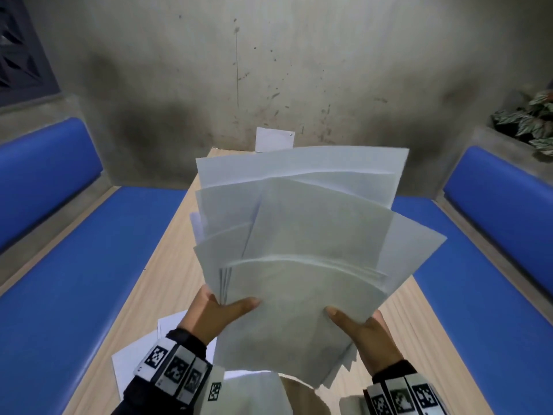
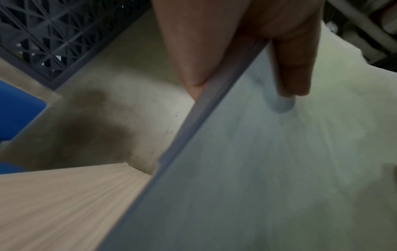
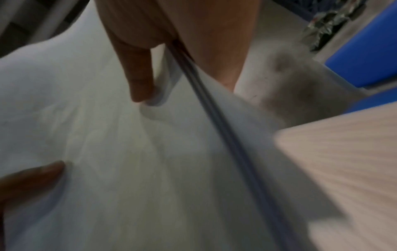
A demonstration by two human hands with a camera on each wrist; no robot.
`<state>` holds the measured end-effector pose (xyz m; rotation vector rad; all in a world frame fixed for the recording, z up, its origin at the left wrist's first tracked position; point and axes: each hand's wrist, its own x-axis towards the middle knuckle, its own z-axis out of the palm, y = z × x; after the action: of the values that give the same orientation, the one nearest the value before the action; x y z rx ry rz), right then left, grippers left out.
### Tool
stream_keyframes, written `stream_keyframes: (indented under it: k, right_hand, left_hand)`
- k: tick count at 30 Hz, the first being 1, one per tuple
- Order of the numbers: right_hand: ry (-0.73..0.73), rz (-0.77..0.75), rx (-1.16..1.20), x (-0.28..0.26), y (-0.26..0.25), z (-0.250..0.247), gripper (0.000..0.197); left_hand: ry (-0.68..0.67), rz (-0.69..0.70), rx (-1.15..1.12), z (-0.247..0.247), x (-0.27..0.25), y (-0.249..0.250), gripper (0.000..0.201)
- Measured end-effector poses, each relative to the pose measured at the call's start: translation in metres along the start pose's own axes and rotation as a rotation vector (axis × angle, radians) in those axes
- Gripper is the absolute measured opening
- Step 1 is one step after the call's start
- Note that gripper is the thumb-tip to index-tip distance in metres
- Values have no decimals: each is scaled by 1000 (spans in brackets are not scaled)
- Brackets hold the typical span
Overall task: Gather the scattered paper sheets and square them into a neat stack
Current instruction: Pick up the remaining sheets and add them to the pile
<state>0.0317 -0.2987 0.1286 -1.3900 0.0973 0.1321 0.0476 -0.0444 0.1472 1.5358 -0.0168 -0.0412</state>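
Note:
A fanned bundle of several white paper sheets is held up above the wooden table, its edges uneven. My left hand pinches the bundle's lower left side, thumb on top. My right hand pinches the lower right side the same way. In the left wrist view the bundle shows edge-on between thumb and fingers; the right wrist view shows the same bundle. Loose sheets lie on the table under my left wrist. One small white sheet stands at the table's far end against the wall.
Blue cushioned benches run along both sides of the narrow table. A stained concrete wall closes the far end. A potted plant sits on the ledge at the right.

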Motion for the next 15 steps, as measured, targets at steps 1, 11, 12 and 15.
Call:
stream_keyframes:
  k: [1,11,12,15]
  right_hand:
    - [-37,6,-6,-1,-2,0,68]
    - [-127,-88,37,-1,2,11,85]
    - [-122,-84,21,0,3,14,78]
    - [-97,-92,28,2,5,20,36]
  left_hand:
    - [-13,-13,-6,-3,-1,1,27]
    - [-37,-109,72,-21,-4,-19,90]
    - [-24,-105,78,-19,-5,-21,82]
    - [8,-81,55,-14,-8,-24,62]
